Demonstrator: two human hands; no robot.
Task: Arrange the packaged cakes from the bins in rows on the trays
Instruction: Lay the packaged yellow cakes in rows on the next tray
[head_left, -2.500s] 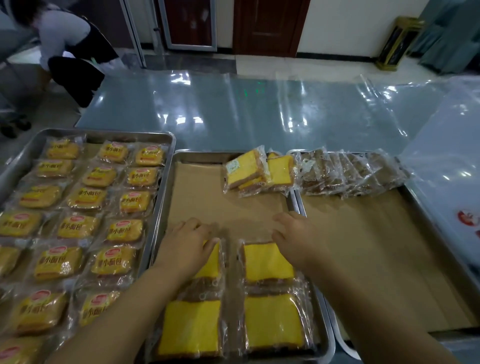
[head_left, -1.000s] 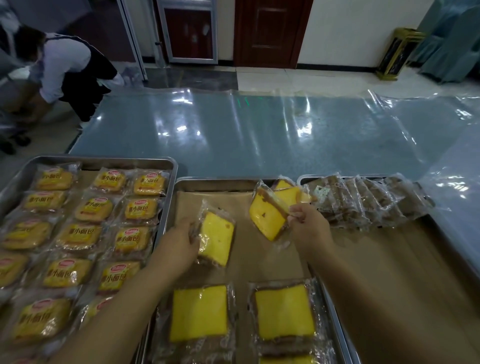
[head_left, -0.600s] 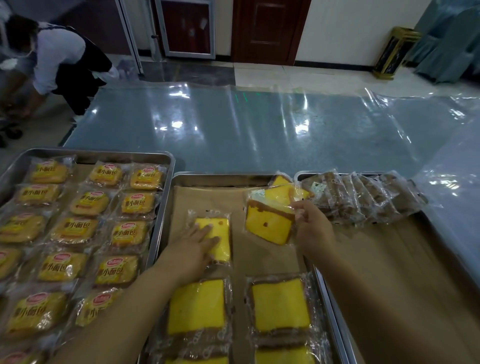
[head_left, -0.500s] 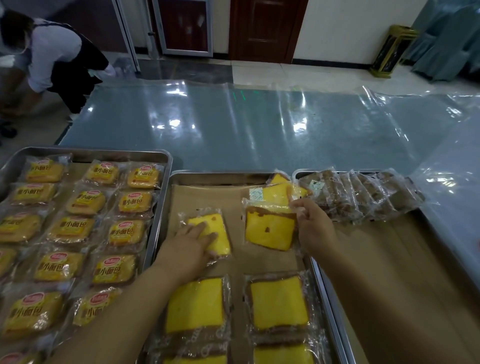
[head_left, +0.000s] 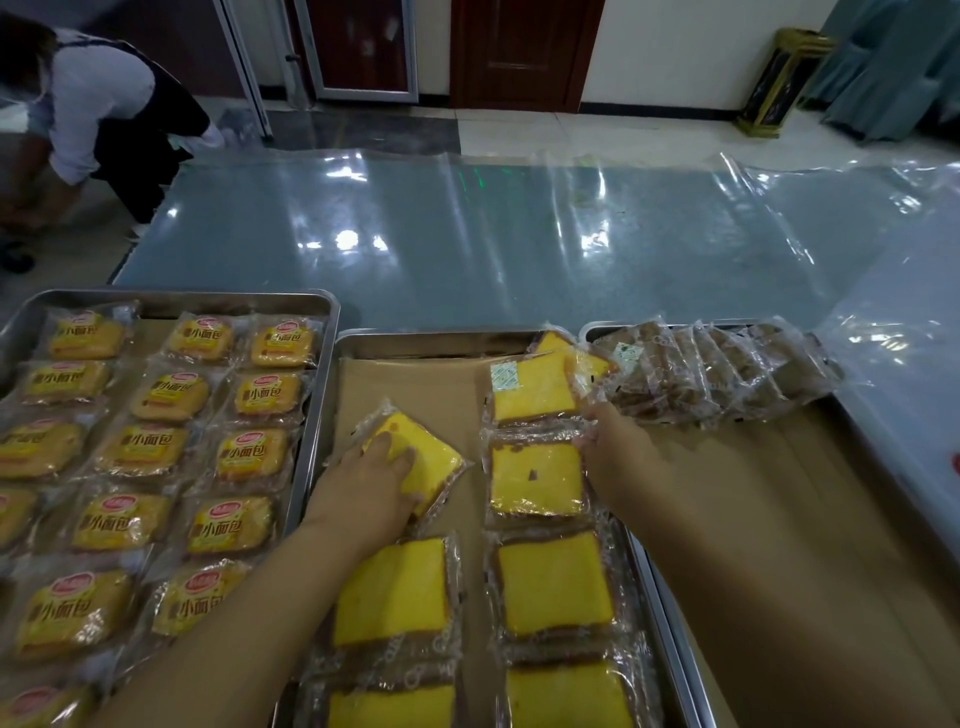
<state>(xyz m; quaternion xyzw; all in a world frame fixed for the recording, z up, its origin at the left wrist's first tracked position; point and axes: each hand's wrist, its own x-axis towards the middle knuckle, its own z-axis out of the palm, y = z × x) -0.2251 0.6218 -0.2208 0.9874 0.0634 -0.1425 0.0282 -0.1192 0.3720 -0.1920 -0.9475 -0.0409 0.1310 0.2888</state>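
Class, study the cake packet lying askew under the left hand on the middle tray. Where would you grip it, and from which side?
Probably from above, pinching the askew cake packet across its side edges near the free right corner. It lies flat with that end uncovered; the left hand covers the near-left end.

Each of the bread packets (head_left: 215, 530) in the left tray (head_left: 176, 297) bears 小面包 in dark characters on yellow. The red oval logo above the characters is too blurred to read.

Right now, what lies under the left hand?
A skewed packaged yellow cake slice on the brown paper liner of the middle tray. The left hand presses it; its near-left corner is covered.
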